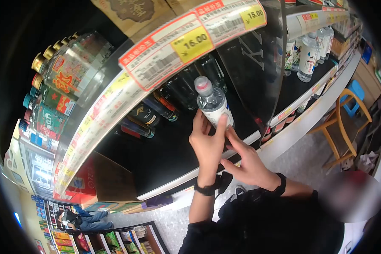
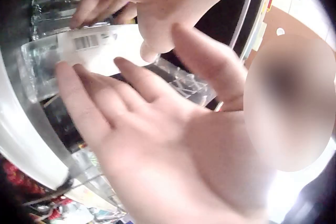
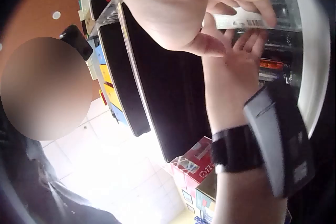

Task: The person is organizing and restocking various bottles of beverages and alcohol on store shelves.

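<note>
1 straight-fingered right hand [image 1: 252,167] is just beside the left hand [image 1: 206,146], which I see, from my remote post, gripping a clear, white-labelled bottle [image 1: 213,106] at a black shelf [image 1: 169,146]; whether the right touches it, I cannot tell. Behind stand darker bottles [image 1: 144,115]. Farther off are a wooden chair [image 1: 336,136] and a person in jeans [image 1: 91,222].

Three cameras, three looks

From up high, the head camera looks down, wide enough for the shelf [image 1: 144,158]. The wrist cameras sit close in and face partly toward the person's head [image 3: 47,90]. All three share the left hand [image 1: 207,146], right hand [image 1: 252,167] and bottle [image 1: 213,106].
</note>
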Motion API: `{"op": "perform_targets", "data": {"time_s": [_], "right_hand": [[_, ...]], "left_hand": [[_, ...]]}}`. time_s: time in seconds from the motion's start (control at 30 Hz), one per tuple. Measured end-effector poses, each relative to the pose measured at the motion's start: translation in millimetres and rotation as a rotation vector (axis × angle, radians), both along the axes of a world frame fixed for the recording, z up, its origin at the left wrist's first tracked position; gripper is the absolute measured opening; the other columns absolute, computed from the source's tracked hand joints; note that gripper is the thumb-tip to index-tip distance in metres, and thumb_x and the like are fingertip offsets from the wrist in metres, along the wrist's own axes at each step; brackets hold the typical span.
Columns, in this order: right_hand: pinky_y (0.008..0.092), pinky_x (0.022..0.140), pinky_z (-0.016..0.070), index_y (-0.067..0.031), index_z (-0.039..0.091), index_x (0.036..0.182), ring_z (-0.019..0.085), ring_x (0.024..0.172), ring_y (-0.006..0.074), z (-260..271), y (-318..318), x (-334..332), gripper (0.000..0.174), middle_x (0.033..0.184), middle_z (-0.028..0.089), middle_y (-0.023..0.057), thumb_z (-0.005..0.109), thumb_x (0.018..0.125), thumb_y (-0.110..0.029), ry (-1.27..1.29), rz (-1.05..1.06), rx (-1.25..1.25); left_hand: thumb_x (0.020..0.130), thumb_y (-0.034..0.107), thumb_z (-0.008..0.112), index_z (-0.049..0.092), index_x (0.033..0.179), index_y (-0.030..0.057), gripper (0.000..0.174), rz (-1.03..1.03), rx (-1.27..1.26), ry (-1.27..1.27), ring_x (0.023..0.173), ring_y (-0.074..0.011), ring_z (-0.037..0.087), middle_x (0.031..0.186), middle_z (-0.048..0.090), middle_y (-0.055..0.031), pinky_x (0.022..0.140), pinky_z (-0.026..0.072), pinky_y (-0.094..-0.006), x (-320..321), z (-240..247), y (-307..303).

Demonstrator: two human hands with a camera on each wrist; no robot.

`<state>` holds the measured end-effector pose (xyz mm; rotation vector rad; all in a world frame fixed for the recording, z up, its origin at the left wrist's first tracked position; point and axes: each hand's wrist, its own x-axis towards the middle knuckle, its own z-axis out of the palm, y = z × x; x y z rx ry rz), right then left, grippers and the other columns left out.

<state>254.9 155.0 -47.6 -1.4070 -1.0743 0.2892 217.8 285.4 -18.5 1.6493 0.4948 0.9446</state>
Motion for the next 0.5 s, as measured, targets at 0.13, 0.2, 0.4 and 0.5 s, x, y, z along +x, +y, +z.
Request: {"op": "perform_targets", "data": {"time_s": [0.13,0.2,0.4,0.5], "right_hand": [[0.0432,0.105,0.0453,0.0,0.019,0.154,0.037,0.139,0.0435,-13,5,7,0.086,0.154,0.018,0.0365,0.07,0.086,-0.013,0.235,0.096,0.091],[0.0441,0.106,0.0437,-0.0007,0.017,0.154,0.032,0.142,0.0418,-17,9,10,0.088,0.156,0.015,0.0355,0.071,0.086,-0.012,0.305,0.134,0.097],[0.0464,0.111,0.0374,0.0002,0.009,0.155,0.024,0.146,0.0406,-9,22,43,0.096,0.158,0.009,0.0341,0.072,0.085,-0.017,0.255,0.096,-0.004],[0.0457,0.112,0.0363,0.0008,0.008,0.155,0.024,0.146,0.0402,-4,36,61,0.095,0.158,0.008,0.0329,0.069,0.085,-0.02,0.289,0.086,-0.03]], "left_hand": [[0.1,0.066,0.025,0.023,0.152,-0.0053,0.088,-0.252,-0.358,0.172,0.143,-0.0416,0.03,0.153,0.03,-0.0314,0.116,0.027,-0.0485,-33,7,-10],[0.099,0.067,0.023,0.02,0.153,-0.0049,0.09,-0.274,-0.395,0.157,0.145,-0.0417,0.025,0.154,0.025,-0.0318,0.117,0.0225,-0.0492,-28,9,-12],[0.099,0.068,0.023,0.016,0.155,-0.0005,0.089,-0.358,-0.367,0.149,0.149,-0.04,0.016,0.159,0.018,-0.0279,0.12,0.013,-0.0496,7,1,3],[0.098,0.068,0.025,0.015,0.156,0.0013,0.089,-0.342,-0.301,0.216,0.149,-0.0394,0.016,0.158,0.018,-0.0287,0.119,0.0141,-0.0485,24,2,7]]}}
